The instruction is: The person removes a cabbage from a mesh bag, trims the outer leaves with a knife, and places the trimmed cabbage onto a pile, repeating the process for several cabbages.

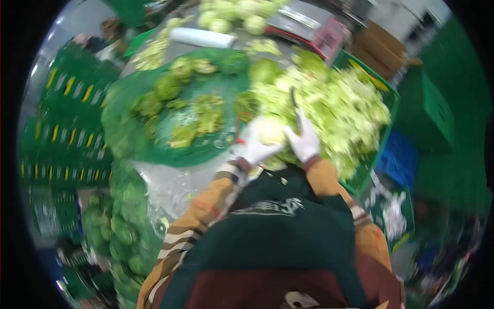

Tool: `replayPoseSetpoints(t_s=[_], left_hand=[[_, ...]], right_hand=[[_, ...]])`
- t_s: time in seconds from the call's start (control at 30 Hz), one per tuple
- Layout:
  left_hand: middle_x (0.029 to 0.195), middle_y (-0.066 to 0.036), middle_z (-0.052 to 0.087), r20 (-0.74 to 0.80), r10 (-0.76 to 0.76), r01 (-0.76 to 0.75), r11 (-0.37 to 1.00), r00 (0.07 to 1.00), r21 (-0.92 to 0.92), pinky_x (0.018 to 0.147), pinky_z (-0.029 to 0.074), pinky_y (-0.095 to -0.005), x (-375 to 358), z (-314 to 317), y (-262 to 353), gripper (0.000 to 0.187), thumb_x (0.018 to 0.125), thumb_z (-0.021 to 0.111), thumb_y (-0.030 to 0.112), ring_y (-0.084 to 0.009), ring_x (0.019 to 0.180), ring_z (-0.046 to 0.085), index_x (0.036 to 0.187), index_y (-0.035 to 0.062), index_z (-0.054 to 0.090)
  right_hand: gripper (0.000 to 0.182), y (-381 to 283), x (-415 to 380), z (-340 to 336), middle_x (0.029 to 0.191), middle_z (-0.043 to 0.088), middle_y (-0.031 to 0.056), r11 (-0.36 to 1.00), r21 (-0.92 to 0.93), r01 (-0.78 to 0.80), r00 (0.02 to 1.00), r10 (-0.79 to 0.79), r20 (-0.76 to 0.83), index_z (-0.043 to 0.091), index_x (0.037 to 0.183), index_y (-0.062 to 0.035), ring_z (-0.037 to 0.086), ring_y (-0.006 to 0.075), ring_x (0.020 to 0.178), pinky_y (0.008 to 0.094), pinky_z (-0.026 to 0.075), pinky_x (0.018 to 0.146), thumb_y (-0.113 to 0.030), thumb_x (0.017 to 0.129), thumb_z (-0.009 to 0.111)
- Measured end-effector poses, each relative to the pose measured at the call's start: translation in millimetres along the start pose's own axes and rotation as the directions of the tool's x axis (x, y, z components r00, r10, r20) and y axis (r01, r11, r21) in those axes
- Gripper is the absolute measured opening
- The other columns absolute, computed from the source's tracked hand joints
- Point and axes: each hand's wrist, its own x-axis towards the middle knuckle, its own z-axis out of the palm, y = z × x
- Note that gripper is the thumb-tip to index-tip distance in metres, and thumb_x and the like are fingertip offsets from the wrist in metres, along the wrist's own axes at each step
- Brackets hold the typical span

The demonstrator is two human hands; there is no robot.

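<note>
A pale, trimmed cabbage rests in my left hand, which wears a white glove and has its fingers around the left side and underside. My right hand, gloved in white too, grips a knife whose dark blade points up and away from me. The right thumb is close to the cabbage; whether it touches is blurred. Just beyond and to the right, a heap of loose cabbage leaves fills a green crate. A green net bag lies spread on the left, with cabbages and leaf scraps in it.
At the back of the metal table are pale cabbages, a white roll and a scale. Netted cabbages stand at lower left. Green crates are stacked left; a cardboard box is at back right.
</note>
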Motion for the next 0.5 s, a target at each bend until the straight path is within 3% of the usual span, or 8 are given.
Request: replayPoseSetpoints(t_s=[0.03, 0.07, 0.1, 0.13, 0.2, 0.3, 0.33, 0.5], left_hand=[[0.114, -0.017, 0.058, 0.202, 0.021, -0.067, 0.973, 0.979, 0.223, 0.1, 0.044, -0.0414, 10.6, -6.1, 33.4, 0.065, 0.062, 0.084, 0.033, -0.0285, 0.103, 0.061, 0.114, 0.0043, 0.057], [0.119, -0.017, 0.057, 0.296, -0.047, -0.082, 0.91, 0.954, 0.407, 0.1, 0.043, -0.0431, 14.7, -12.4, 65.8, 0.061, 0.058, 0.084, 0.043, -0.0324, 0.107, 0.059, 0.104, 0.0078, 0.064], [0.118, -0.021, 0.056, 0.033, 0.122, -0.126, 0.936, 0.992, 0.327, 0.1, 0.042, -0.044, 4.0, 9.5, 10.0, 0.079, 0.052, 0.085, 0.047, -0.0369, 0.11, 0.054, 0.113, 0.0033, 0.059], [0.118, -0.025, 0.052, -0.226, 0.158, -0.061, 0.922, 0.961, 0.383, 0.099, 0.042, -0.045, -3.3, 21.5, -3.4, 0.097, 0.047, 0.086, 0.047, -0.0409, 0.113, 0.049, 0.122, -0.0025, 0.05], [0.121, -0.027, 0.047, -0.154, 0.026, 0.059, 0.852, 0.988, 0.52, 0.102, 0.04, -0.0455, -2.6, 19.6, 8.1, 0.103, 0.05, 0.089, 0.044, -0.0428, 0.113, 0.048, 0.128, -0.005, 0.043], [0.131, -0.025, 0.036, -0.125, 0.039, 0.024, 0.884, 0.991, 0.466, 0.105, 0.037, -0.0476, -0.4, 23.6, -9.2, 0.108, 0.053, 0.085, 0.033, -0.0435, 0.124, 0.037, 0.137, -0.0035, 0.029], [0.132, -0.025, 0.036, -0.134, 0.028, 0.03, 0.911, 0.991, 0.412, 0.106, 0.036, -0.0475, -2.7, 21.1, -8.9, 0.108, 0.053, 0.085, 0.032, -0.0435, 0.125, 0.036, 0.138, -0.0025, 0.029], [0.14, -0.023, 0.034, -0.1, 0.128, -0.098, 0.961, 0.987, 0.259, 0.111, 0.032, -0.0443, -8.6, -5.5, 17.3, 0.107, 0.056, 0.086, 0.029, -0.0396, 0.131, 0.035, 0.142, -0.0013, 0.03]], right_hand=[[0.068, 4.1, 5.8, -0.9, 0.116, 0.064, 0.0167, 0.993, 0.036, -0.109, 0.988, 0.105, 0.113, 0.045, 0.142, -0.0113, 0.063, 0.0314, 0.102, 0.0402, 0.049, 0.088, -0.041, 0.085, 0.068], [0.063, 19.3, 13.4, 7.2, 0.115, 0.066, 0.016, 0.981, 0.093, -0.17, 0.972, 0.151, 0.179, 0.049, 0.138, -0.0093, 0.065, 0.0287, 0.098, 0.0379, 0.05, 0.087, -0.041, 0.086, 0.066], [0.056, 42.3, 22.0, 19.0, 0.111, 0.067, 0.014, 0.925, 0.149, -0.349, 0.917, 0.305, 0.255, 0.054, 0.133, -0.0051, 0.065, 0.0237, 0.095, 0.0353, 0.051, 0.086, -0.037, 0.088, 0.066], [0.045, 42.6, 21.6, 26.6, 0.105, 0.068, 0.0126, 0.847, 0.41, -0.339, 0.939, 0.279, 0.201, 0.058, 0.125, 0.0003, 0.063, 0.0194, 0.092, 0.0322, 0.051, 0.082, -0.028, 0.091, 0.065], [0.032, 45.7, 36.3, 22.5, 0.096, 0.068, 0.0113, 0.928, 0.327, -0.178, 0.973, 0.117, 0.198, 0.062, 0.11, 0.004, 0.061, 0.017, 0.083, 0.0322, 0.05, 0.072, -0.023, 0.094, 0.061], [0.033, 48.2, 51.4, 7.2, 0.083, 0.067, 0.0165, 0.961, -0.273, 0.036, 0.962, 0.041, 0.271, 0.063, 0.105, -0.0018, 0.061, 0.0315, 0.07, 0.0417, 0.049, 0.07, -0.031, 0.09, 0.064], [0.032, 74.1, 55.0, 20.4, 0.081, 0.066, 0.0161, 0.942, -0.308, 0.13, 0.981, -0.078, 0.175, 0.063, 0.103, -0.0031, 0.061, 0.0346, 0.072, 0.0436, 0.048, 0.069, -0.032, 0.089, 0.065], [0.031, 33.9, 62.6, -1.4, 0.086, 0.067, 0.0176, 0.944, -0.302, 0.133, 0.984, -0.09, 0.152, 0.063, 0.104, -0.0032, 0.063, 0.0349, 0.077, 0.0427, 0.049, 0.07, -0.03, 0.089, 0.066]])
